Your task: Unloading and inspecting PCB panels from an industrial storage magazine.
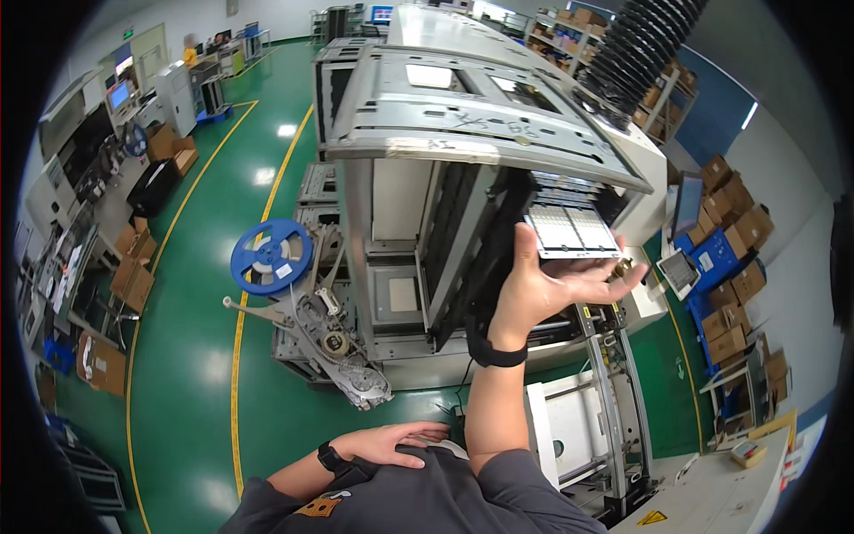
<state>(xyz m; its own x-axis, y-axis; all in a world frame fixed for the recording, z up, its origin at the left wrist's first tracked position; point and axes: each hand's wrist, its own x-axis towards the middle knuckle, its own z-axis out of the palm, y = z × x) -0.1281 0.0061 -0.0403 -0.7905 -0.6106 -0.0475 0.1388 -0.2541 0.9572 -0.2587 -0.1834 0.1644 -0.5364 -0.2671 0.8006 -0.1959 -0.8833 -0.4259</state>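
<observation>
A flat white panel [569, 230], split into two halves with rows of small marks, looks like a circuit board panel. My right hand [553, 289] reaches up and holds its near edge, thumb on the left side and fingers on the right. The panel's far end reaches into a dark slotted rack [498, 236] inside the metal machine frame [400, 149]; how deep it sits is hidden. My left hand [391, 443] lies against my grey shirt, fingers stretched out, holding nothing.
Left of the frame, a feeder unit [334, 343] carries a blue reel [271, 256]. Conveyor rails [614, 400] run at the lower right. A black corrugated duct [640, 58] rises behind. Cardboard boxes [725, 316] stand along the right wall, and a person in yellow is far left.
</observation>
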